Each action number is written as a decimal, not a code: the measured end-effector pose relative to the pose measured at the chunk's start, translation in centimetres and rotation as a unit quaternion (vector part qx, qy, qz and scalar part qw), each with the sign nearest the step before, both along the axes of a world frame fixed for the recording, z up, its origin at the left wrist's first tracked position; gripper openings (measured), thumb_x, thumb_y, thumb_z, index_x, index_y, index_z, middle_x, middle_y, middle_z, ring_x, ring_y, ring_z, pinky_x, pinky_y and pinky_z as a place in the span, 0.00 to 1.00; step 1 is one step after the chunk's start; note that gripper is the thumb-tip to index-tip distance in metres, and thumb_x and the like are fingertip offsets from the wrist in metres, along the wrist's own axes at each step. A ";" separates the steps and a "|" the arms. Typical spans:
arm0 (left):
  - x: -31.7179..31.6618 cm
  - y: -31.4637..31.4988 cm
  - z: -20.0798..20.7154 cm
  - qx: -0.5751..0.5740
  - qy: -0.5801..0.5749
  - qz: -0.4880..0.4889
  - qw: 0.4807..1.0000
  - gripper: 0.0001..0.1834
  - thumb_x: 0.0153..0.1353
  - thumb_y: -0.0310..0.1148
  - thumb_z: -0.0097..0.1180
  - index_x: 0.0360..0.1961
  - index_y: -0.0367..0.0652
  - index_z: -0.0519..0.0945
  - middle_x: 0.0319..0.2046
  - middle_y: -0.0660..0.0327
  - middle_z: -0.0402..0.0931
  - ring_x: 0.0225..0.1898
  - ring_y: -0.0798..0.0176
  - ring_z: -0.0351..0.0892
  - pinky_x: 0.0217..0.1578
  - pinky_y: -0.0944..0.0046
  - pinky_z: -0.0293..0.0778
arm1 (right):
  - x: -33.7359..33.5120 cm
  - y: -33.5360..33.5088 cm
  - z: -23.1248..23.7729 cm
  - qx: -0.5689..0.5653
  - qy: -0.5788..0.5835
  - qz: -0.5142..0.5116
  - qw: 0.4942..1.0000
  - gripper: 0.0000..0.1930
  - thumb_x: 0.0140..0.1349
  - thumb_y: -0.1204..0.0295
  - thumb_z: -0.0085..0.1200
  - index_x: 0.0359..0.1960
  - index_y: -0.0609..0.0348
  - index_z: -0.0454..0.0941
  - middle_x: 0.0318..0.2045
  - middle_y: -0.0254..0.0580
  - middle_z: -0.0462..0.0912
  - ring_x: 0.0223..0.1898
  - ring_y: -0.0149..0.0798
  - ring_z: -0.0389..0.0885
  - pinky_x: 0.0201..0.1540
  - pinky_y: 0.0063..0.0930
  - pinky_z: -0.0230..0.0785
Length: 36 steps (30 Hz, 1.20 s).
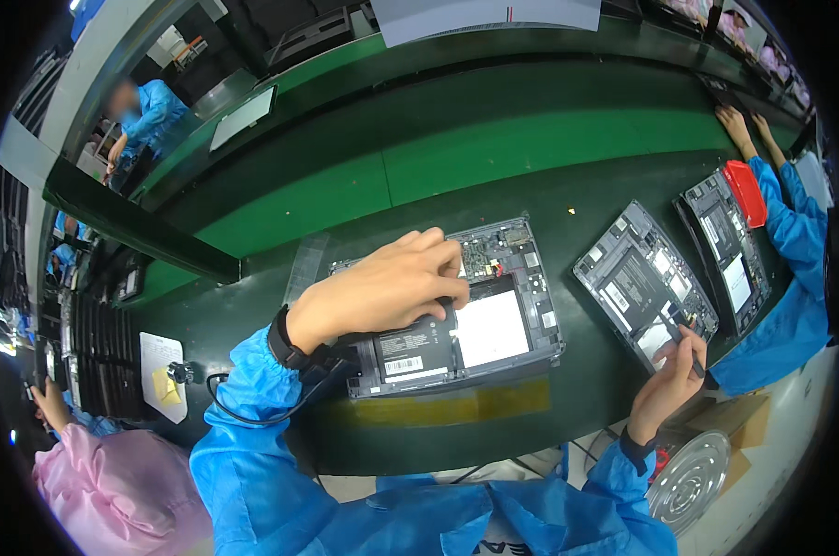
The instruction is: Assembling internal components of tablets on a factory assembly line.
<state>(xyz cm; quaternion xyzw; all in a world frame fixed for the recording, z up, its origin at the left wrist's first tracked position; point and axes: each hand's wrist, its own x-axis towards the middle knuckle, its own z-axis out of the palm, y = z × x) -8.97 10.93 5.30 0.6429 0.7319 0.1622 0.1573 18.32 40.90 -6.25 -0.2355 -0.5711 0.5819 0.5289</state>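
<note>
My left hand (396, 283) reaches over an opened laptop base (540, 278) in the middle of the bench. Its fingers are curled together and touch the inside beside the black battery (410, 345) and a white panel (493, 329); what they pinch, if anything, is hidden. A wristband with a dark cord circles that wrist. To the right, my right hand (668, 385) is closed around a slim dark tool (696, 363), whose exact kind is unclear. The tool is at the near edge of a second opened laptop base (634, 278), which lies tilted on the bench.
A third opened laptop base (730, 250) lies at right beside a red tray (745, 193), near a co-worker's blue sleeve (785, 222). Yellow tape (475, 405) runs along the bench's front edge. A paper sheet (163, 357) and stacked dark panels (100, 357) are at left.
</note>
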 end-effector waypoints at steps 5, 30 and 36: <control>-0.4 1.1 -0.4 0.002 0.074 -0.071 0.995 0.06 0.59 0.29 0.67 0.34 0.44 0.81 0.39 0.60 0.71 0.47 0.54 0.70 0.46 0.56 0.68 | -0.3 -1.6 0.6 -0.013 -0.010 0.027 0.999 0.12 0.77 0.69 0.54 0.46 0.69 0.81 0.32 0.38 0.80 0.29 0.27 0.75 0.29 0.22 0.64; 4.3 -5.7 -5.3 0.138 0.218 0.056 0.965 0.31 0.53 0.39 0.67 0.60 0.40 0.83 0.64 0.63 0.78 0.46 0.64 0.74 0.45 0.63 0.70 | -10.9 -6.7 9.5 0.259 -0.370 0.434 0.779 0.09 0.60 0.77 0.72 0.38 0.67 0.85 0.35 0.46 0.90 0.37 0.40 0.90 0.41 0.29 0.80; 4.4 -5.8 -5.7 0.133 0.217 0.081 0.964 0.33 0.52 0.39 0.68 0.63 0.45 0.82 0.65 0.66 0.78 0.43 0.64 0.73 0.44 0.63 0.70 | -13.7 -7.7 11.8 0.401 -0.418 0.384 0.719 0.08 0.66 0.77 0.64 0.44 0.67 0.83 0.36 0.50 0.88 0.36 0.49 0.89 0.37 0.35 0.79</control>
